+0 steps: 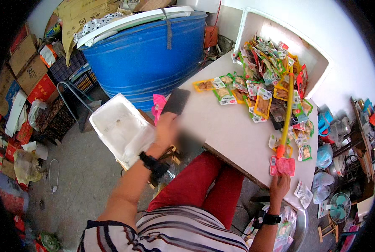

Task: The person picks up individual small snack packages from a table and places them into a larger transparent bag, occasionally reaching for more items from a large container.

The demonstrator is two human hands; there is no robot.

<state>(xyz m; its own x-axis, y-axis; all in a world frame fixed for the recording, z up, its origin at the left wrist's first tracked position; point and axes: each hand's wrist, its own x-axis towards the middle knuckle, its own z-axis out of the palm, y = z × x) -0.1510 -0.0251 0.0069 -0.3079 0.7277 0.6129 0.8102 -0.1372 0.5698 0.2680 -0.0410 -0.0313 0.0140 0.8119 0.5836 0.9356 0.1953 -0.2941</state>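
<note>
My right hand (280, 186) has its fingers on the lower edge of a pink food packet (282, 166) at the table's right front. The orange tip of a long yellow rod (287, 116) meets the packet's top edge. My left hand (166, 131), blurred, is over the table's left edge, beside a bright pink plastic packet (158, 106) and a dark flat object (176, 100). Whether it grips either one is hidden. A dark blurred shape lies just right of it. Below this hand stands a white foam box (118, 121).
Many small food packets (263, 102) spill from a tipped white foam box (320, 60) onto the white table (225, 135). A large blue tub (146, 53) stands behind. Cardboard boxes (31, 74) line the left; a small fan (339, 208) is at right. Bagged packets (283, 230) sit in a metal basin.
</note>
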